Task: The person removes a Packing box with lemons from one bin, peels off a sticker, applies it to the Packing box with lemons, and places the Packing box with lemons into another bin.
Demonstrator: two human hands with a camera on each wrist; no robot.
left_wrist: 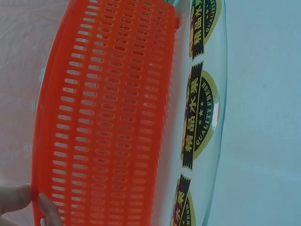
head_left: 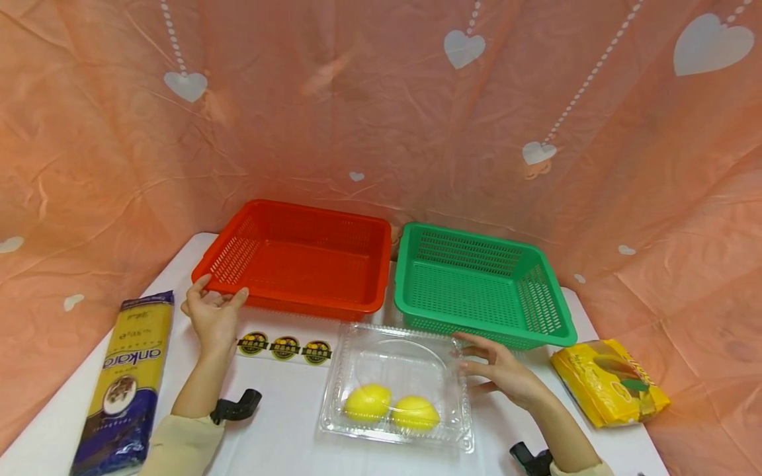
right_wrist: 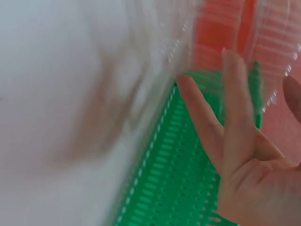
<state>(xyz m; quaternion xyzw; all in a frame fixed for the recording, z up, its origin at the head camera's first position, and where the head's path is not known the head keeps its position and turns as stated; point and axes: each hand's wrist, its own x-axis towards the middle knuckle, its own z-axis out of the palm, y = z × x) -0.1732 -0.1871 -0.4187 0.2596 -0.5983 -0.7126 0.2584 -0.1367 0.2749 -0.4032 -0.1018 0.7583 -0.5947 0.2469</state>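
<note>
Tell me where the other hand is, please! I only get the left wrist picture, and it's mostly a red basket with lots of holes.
Observer: The right hand is at the right side of a clear plastic box.
Operator: Ooh, is anything in it?
Observer: Yes, two yellow lemon-shaped things, side by side.
Operator: Any packets around?
Observer: A long pack marked "ankara" lies near the left edge of the table.

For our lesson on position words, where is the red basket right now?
In the head view, the red basket stands left of centre, beside the green basket, its near-left corner held by the left hand.
</note>
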